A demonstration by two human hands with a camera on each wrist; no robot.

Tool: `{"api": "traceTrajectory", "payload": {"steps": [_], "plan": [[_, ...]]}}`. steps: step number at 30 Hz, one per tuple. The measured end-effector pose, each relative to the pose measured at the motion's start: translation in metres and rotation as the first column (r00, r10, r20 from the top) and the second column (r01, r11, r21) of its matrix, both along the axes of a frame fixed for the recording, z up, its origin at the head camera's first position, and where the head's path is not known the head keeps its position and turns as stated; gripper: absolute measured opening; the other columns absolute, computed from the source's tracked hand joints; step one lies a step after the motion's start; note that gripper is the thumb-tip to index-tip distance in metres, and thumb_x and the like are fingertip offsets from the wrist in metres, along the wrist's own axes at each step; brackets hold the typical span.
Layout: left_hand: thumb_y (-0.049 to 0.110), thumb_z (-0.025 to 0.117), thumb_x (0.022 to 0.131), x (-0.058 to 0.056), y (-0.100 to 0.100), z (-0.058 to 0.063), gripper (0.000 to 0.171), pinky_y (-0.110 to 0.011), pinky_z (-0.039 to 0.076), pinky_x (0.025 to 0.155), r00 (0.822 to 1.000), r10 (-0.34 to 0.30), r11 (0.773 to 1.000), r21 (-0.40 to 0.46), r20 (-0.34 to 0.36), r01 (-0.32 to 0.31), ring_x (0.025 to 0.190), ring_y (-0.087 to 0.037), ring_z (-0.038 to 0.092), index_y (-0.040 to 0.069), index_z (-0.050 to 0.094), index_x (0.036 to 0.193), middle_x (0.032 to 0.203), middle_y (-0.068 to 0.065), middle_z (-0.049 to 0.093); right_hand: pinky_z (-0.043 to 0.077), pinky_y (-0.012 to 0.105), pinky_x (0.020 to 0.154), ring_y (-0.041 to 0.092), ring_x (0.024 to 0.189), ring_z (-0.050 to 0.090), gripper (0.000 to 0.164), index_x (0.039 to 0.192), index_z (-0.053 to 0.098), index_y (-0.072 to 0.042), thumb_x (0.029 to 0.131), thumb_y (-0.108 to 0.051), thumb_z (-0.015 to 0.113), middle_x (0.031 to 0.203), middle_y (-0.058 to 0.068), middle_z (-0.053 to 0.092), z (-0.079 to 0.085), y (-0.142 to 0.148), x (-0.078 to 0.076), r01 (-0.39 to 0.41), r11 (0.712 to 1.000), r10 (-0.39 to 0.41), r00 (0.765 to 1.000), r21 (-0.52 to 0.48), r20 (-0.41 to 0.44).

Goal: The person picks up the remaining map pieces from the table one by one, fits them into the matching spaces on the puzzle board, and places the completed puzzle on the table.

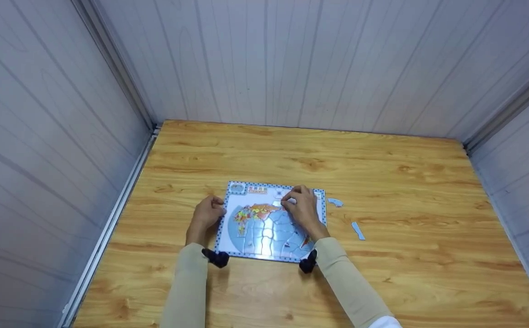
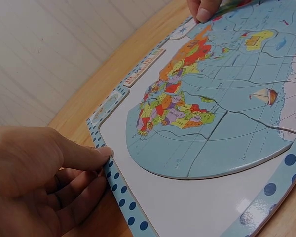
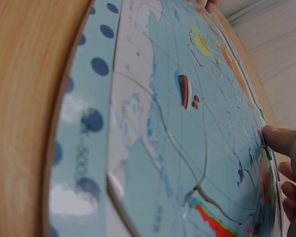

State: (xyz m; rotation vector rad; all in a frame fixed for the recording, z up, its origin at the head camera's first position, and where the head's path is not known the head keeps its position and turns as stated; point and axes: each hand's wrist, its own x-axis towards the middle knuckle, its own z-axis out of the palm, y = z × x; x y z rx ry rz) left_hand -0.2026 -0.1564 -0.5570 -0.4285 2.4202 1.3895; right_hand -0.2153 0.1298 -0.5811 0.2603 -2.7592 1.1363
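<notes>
A world-map jigsaw puzzle (image 1: 256, 237) lies on the table, its flat board bordered with blue dots. My left hand (image 1: 208, 212) grips the board's left edge; in the left wrist view the thumb (image 2: 104, 152) lies on the dotted border and the other fingers curl beside and below it. Over the map's upper right, my right hand (image 1: 303, 207) has thumb and index finger pinched together at a puzzle piece, mostly hidden by the fingers. The right wrist view shows the right thumb (image 3: 270, 133) right at the map's far edge. Fitted pieces fill much of the map.
Two loose light-blue puzzle pieces lie right of the board: a curved one (image 1: 336, 202) and a narrow one (image 1: 358, 231). The wooden table (image 1: 405, 191) meets pale panel walls (image 1: 291, 64) at the back and sides. Dark wrist-worn devices (image 1: 218, 258) sit at both cuffs.
</notes>
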Motion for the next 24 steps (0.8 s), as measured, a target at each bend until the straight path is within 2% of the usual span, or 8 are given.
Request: {"api": "traceTrajectory", "payload": {"steps": [7,13,24], "plan": [[0.004,0.062,0.087,0.0,-0.002,-0.002,0.026,-0.035,0.044,0.082,0.996,-0.034,0.999,-0.025,-0.082,0.032,0.09,-0.02,0.055,0.002,0.058,0.112,0.097,-0.008,0.06,0.032,0.05,0.093,0.028,0.104,0.046,0.012,0.088,0.076,-0.016,0.087,-0.026,0.07,0.114,0.011,0.059,-0.002,0.005,0.0,-0.007,0.999,0.007,1.0,0.032,-0.003],[0.005,0.062,0.088,0.0,-0.001,-0.001,0.026,-0.032,0.043,0.08,0.999,-0.016,1.0,-0.005,-0.043,0.015,0.089,-0.02,0.053,0.003,0.057,0.113,0.095,-0.007,0.057,0.035,0.048,0.095,0.028,0.11,0.047,0.026,0.1,0.075,-0.013,0.092,-0.033,0.062,0.115,0.01,0.06,-0.003,0.01,0.005,0.044,0.998,-0.042,0.998,-0.055,0.037],[0.007,0.061,0.089,0.0,-0.001,-0.001,0.026,-0.032,0.044,0.08,1.0,0.0,1.0,0.006,-0.018,0.0,0.091,-0.022,0.054,0.006,0.057,0.115,0.098,-0.008,0.057,0.037,0.046,0.096,0.027,0.11,0.05,0.023,0.099,0.074,-0.011,0.095,-0.028,0.058,0.111,0.008,0.061,-0.003,0.02,0.009,0.085,0.982,-0.081,0.996,-0.167,0.028]]}}
